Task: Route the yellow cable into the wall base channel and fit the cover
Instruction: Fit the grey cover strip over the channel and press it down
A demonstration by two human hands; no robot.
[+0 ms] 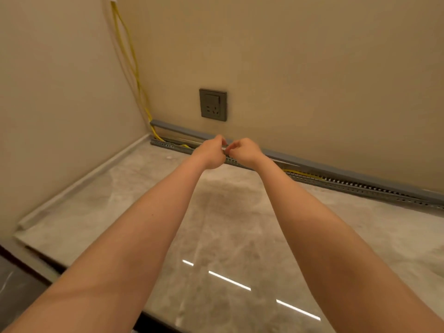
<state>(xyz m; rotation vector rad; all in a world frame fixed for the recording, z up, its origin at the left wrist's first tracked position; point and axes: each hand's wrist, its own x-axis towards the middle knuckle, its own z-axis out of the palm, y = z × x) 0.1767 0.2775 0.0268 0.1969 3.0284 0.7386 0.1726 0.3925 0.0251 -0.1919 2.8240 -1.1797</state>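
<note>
1. Yellow cable [299,173] lies inside the wall base channel [348,186], showing to the right of the hands and again as a short length to their left.
2. The left hand [211,152] and right hand [245,150] meet over the channel, almost touching, both with fingers curled down at its front lip.
3. A pale sliver shows between the two hands. It is too blurred to name, so I cannot tell whether either hand pinches the cable, the lip or nothing.
4. The channel is grey and perforated, running along the foot of the back wall from the corner off to the right edge.
5. A grey-blue strip [182,130] runs just above it against the wall.
6. At the corner the cable climbs the wall out of the top of the view.
7. A dark wall socket [213,105] sits above the hands.
8. The glossy marble floor [228,236] lies under both forearms, and a pale trim [79,182] follows the left wall's base.
</note>
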